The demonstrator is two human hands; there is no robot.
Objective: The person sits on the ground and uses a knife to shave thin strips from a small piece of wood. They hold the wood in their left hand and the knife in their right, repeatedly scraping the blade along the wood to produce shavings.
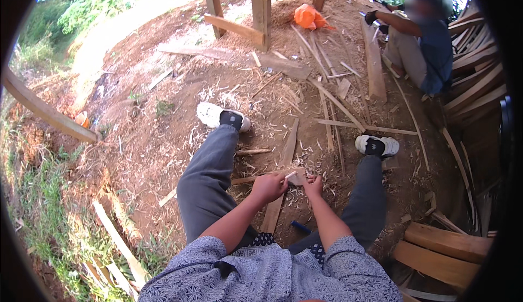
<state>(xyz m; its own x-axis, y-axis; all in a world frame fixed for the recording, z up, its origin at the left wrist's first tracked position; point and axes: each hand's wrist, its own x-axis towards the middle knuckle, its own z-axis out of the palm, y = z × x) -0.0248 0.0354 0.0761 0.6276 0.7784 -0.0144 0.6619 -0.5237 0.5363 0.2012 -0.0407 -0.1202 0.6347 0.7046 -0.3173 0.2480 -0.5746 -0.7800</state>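
My left hand (pixel 268 187) and my right hand (pixel 313 186) meet between my spread knees, fingers closed. Between them is a small pale flat piece (pixel 298 177), gripped at its two sides; whether it is paper or thin wood I cannot make out. A narrow whitish edge of it shows at my left fingertips. Below my hands a long wooden board (pixel 273 212) lies on the ground, pointing away from me. Across it, close to my left hand, runs a thinner wood strip (pixel 243 181). A dark blue tube-like object (pixel 300 227) lies near my right forearm.
Wood shavings and strips cover the dirt. Upright timber posts (pixel 260 10) and an orange bag (pixel 310 17) stand ahead. At the far right, a person (pixel 422 40) in gloves squats by a plank (pixel 373 65). Thick boards (pixel 438 261) are stacked near right; grass (pixel 41 209) borders the left.
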